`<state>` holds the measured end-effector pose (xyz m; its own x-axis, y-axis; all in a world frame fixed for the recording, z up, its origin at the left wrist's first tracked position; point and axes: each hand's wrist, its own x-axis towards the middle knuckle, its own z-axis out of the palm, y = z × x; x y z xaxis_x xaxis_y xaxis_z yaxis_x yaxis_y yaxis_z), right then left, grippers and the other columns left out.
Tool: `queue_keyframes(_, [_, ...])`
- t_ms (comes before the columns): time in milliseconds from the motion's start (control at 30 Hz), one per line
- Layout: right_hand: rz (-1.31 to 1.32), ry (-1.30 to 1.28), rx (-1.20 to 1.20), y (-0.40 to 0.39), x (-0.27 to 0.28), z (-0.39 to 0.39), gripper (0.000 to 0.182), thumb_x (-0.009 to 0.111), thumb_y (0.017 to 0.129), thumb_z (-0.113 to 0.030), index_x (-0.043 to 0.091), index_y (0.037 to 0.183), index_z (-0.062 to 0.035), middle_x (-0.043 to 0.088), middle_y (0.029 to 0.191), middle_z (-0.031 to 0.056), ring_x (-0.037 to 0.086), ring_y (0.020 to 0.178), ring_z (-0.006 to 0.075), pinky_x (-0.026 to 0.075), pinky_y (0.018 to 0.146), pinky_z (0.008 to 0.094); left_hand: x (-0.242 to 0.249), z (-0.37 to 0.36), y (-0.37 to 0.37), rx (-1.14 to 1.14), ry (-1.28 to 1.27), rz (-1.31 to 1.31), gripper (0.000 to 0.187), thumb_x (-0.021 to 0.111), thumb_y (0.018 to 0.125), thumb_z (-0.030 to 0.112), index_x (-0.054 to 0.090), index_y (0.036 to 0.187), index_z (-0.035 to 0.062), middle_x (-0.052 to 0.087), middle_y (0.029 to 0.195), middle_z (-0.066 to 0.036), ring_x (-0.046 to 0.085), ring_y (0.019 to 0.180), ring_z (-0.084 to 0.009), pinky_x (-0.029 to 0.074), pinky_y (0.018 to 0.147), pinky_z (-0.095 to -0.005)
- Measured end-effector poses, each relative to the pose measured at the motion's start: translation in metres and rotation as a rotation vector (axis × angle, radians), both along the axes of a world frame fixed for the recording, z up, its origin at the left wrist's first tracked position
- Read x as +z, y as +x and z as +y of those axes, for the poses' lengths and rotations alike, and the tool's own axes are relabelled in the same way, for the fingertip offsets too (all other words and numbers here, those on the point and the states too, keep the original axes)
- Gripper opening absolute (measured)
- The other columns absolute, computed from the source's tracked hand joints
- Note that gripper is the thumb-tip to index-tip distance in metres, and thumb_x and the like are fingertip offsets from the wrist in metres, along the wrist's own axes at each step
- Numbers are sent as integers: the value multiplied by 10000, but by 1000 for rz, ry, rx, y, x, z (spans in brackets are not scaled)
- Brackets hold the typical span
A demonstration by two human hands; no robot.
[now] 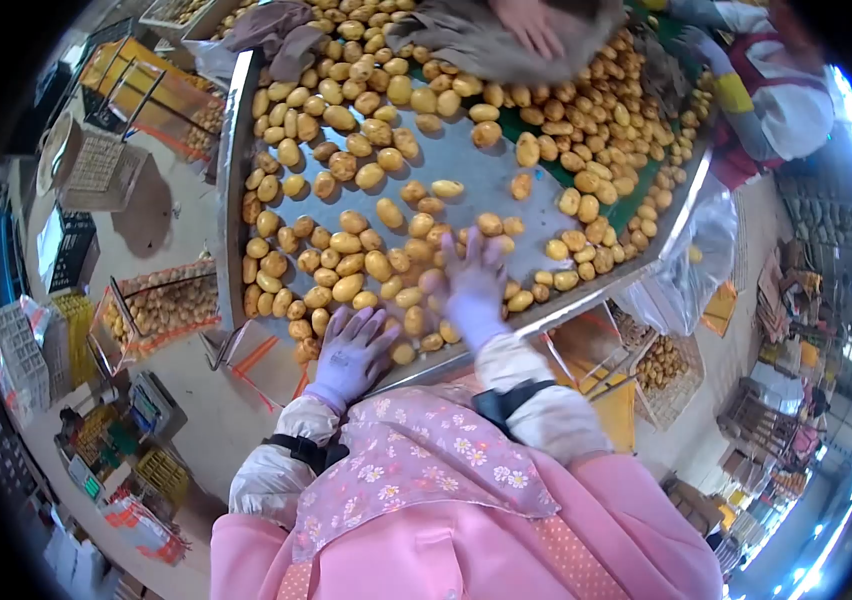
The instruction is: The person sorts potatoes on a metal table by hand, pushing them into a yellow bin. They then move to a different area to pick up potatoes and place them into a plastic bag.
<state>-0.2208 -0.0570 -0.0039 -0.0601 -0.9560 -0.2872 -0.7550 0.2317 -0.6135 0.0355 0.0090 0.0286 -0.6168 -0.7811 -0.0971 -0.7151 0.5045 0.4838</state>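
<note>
Many yellow-brown potatoes lie loose on a grey metal sorting table with raised edges. My left hand, in a pale purple glove, rests at the near edge with its fingers spread, touching or just above the closest potatoes. Farther right, my right hand, gloved alike and a little blurred, reaches over the potatoes with its fingers apart. Neither hand is closed around a potato. Some potatoes beneath the right palm are hidden.
Across the table are a person's bare hand near a grey cloth and another person's gloved hand. Mesh sacks of potatoes hang at left. A plastic bag and a potato crate are at right.
</note>
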Motion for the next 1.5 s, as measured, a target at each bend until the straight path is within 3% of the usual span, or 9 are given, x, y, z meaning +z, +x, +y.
queue_keyframes(33, [568, 126, 328, 33, 70, 0, 683, 670, 910, -501, 465, 1521, -274, 357, 1635, 135, 289, 1510, 415, 292, 1178, 635, 4, 2, 7, 19, -1, -9, 565, 686, 842, 234, 601, 1401, 240, 555, 1451, -102, 457, 1388, -368, 290, 1191, -563])
queue_keyframes(233, [573, -42, 1064, -70, 26, -36, 570, 543, 980, -485, 458, 1524, -336, 372, 1643, -55, 195, 1558, 358, 116, 1240, 616, 2, 18, 81, 300, 29, -104, 538, 696, 846, 240, 620, 1373, 167, 574, 1395, -176, 515, 1301, -402, 349, 1129, -575])
queue_keyframes(367, [639, -441, 489, -60, 2, -175, 685, 548, 958, -525, 424, 1548, -200, 331, 1653, 53, 240, 1499, 463, 108, 1205, 684, 10, -47, 85, 549, -81, 25, 480, 647, 903, 157, 610, 1378, 96, 590, 1372, -207, 555, 1245, -405, 430, 1049, -517])
queue_keyframes(467, [607, -330, 376, 32, 23, -235, 639, 543, 964, -566, 400, 1540, -328, 368, 1624, 74, 239, 1479, 518, 154, 1177, 718, -13, -136, 76, 702, -280, 102, 483, 626, 919, 143, 589, 1397, 87, 628, 1301, -209, 598, 1165, -406, 482, 1002, -467])
queue_keyframes(600, [319, -267, 740, 71, 1, -210, 568, 584, 969, -483, 463, 1497, -310, 346, 1600, 93, 209, 1506, 450, 230, 1218, 585, -18, -204, 57, 689, 53, -169, 520, 628, 908, 145, 555, 1419, 88, 653, 1204, -180, 627, 1080, -373, 509, 946, -457])
queue_keyframes(833, [382, -204, 647, -47, 33, -56, 547, 644, 926, -297, 531, 1455, -218, 440, 1537, 162, 387, 1409, 423, 290, 1177, 584, -25, -148, 67, 500, 48, -200, 431, 648, 878, 121, 601, 1305, 97, 645, 1181, -148, 638, 1020, -368, 530, 860, -471])
queue_keyframes(1033, [113, -120, 276, -96, 33, 42, 442, 622, 938, -233, 613, 1370, -145, 581, 1399, 165, 481, 1348, 391, 381, 1131, 531, -31, -98, 36, 860, 155, 52, 536, 610, 940, 226, 531, 1446, 67, 591, 1360, -199, 596, 1203, -400, 481, 1030, -459])
queue_keyframes(1133, [130, -80, 322, -75, 41, 54, 389, 625, 934, -222, 651, 1310, -129, 627, 1334, 141, 537, 1268, 380, 447, 1066, 512, -13, -72, -9, 659, -142, -54, 660, 653, 899, 252, 466, 1501, 57, 459, 1542, -195, 283, 1480, -479, 265, 1195, -600])
queue_keyframes(1500, [110, -189, 199, -68, 51, 37, 300, 578, 974, -199, 651, 1252, -111, 684, 1172, 144, 650, 1069, 350, 509, 950, 463, 20, -31, 0, 482, -77, -93, 479, 656, 861, 123, 630, 1334, 57, 531, 1481, -164, 349, 1459, -462, 317, 1173, -569])
